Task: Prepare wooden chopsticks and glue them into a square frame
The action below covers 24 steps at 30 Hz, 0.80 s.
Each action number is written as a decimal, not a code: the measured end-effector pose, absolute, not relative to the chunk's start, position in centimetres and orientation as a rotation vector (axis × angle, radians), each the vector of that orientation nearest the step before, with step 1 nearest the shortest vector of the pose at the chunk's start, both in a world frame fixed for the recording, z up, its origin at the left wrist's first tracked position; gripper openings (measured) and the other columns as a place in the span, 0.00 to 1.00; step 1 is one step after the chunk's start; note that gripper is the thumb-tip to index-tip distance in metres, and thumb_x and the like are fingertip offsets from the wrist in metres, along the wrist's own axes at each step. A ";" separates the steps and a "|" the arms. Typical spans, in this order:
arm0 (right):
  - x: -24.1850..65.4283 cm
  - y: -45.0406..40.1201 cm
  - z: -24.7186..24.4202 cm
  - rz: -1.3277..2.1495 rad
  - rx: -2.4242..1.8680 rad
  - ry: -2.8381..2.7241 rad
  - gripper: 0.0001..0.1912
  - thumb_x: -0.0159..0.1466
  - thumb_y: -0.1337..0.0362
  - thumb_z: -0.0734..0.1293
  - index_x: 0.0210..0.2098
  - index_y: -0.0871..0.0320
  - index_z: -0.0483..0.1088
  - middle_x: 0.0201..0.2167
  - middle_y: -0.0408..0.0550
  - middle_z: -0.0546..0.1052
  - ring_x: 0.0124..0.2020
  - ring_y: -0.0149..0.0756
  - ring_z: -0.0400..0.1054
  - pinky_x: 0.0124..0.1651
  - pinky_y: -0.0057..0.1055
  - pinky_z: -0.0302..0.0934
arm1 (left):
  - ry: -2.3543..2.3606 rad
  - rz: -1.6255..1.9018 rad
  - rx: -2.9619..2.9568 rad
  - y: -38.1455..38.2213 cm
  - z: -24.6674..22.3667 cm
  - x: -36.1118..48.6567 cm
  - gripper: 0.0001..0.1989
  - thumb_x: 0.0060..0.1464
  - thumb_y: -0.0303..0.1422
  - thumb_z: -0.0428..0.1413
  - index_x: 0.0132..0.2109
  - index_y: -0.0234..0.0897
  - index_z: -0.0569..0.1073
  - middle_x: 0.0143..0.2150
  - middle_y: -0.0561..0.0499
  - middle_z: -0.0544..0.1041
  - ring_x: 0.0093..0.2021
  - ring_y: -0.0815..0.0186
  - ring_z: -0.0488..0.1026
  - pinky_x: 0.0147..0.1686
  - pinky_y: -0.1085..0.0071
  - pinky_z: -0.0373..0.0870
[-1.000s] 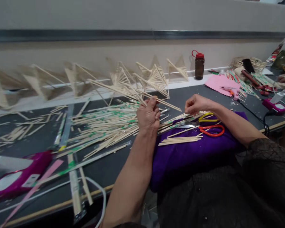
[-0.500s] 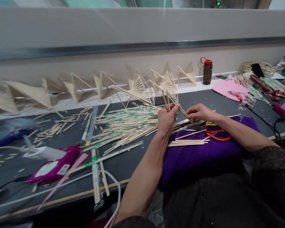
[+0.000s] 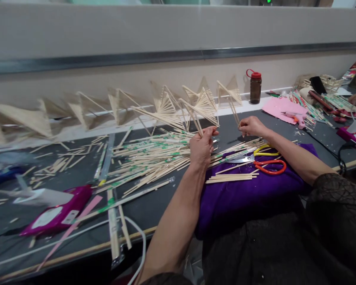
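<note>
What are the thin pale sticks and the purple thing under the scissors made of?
The thin pale sticks look like bare bamboo or wood: matte, straw-coloured, straight. The purple cloth seems soft, fuzzy fabric, perhaps felt or velvet: it folds and shows no shine.

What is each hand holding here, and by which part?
Left hand grips a few wooden sticks by their lower ends; right hand pinches one stick at its lower end.

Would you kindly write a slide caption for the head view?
Left hand and right hand each hold thin wooden sticks above a stick pile on a dark table.
</note>
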State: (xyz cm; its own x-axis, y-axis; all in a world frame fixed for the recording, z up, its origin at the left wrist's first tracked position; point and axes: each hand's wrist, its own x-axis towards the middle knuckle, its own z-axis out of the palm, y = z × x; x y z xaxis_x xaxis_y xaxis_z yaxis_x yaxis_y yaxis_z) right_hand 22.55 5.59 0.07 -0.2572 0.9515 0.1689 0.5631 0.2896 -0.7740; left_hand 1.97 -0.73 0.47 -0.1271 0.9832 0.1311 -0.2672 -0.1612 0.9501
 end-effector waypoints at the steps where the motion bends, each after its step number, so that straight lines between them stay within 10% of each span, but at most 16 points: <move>1: 22.6 5.7 -0.2 0.802 -1.388 -1.931 0.03 0.56 0.70 0.66 0.26 0.62 0.71 0.17 0.43 0.73 0.20 0.26 0.68 0.23 0.20 0.61 | 0.994 1.511 1.046 -0.7 0.4 1.9 0.18 0.38 0.42 0.63 0.34 0.33 0.74 0.27 0.54 0.74 0.13 0.82 0.48 0.11 0.78 0.43; 24: 19.1 -1.9 2.1 1.440 -1.151 -2.071 0.08 0.60 0.67 0.63 0.25 0.59 0.64 0.17 0.40 0.73 0.17 0.25 0.65 0.21 0.21 0.56 | 0.905 1.201 1.018 -1.7 0.5 2.9 0.24 0.29 0.40 0.69 0.35 0.30 0.76 0.12 0.65 0.51 0.12 0.80 0.43 0.14 0.76 0.34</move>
